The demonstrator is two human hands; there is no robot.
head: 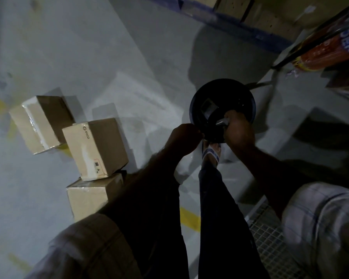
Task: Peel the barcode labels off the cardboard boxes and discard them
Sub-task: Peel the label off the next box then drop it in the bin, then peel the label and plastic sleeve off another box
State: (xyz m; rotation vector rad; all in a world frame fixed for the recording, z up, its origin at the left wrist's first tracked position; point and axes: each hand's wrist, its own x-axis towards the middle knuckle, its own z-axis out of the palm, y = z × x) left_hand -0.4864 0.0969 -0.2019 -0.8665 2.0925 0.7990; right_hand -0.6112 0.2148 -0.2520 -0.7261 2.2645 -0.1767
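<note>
A black round bin (244, 91) stands on the grey floor, with a pale label piece (208, 106) lying inside it. My right hand (239, 129) is over the bin's near rim, fingers curled round a small pale scrap (222, 122). My left hand (184, 139) is a curled fist just left of the bin rim; what it pinches is too dark to tell. Three cardboard boxes sit at left: one marked PICO (95, 148) stacked on a lower box (89, 195), another (40, 122) farther left.
My leg and sandalled foot (211, 153) stand right below the bin. A metal grate (270, 238) lies at lower right. Shelving with cartons (250, 15) and an orange package (326, 47) runs along the top right. Yellow floor markings (189, 218) cross the floor.
</note>
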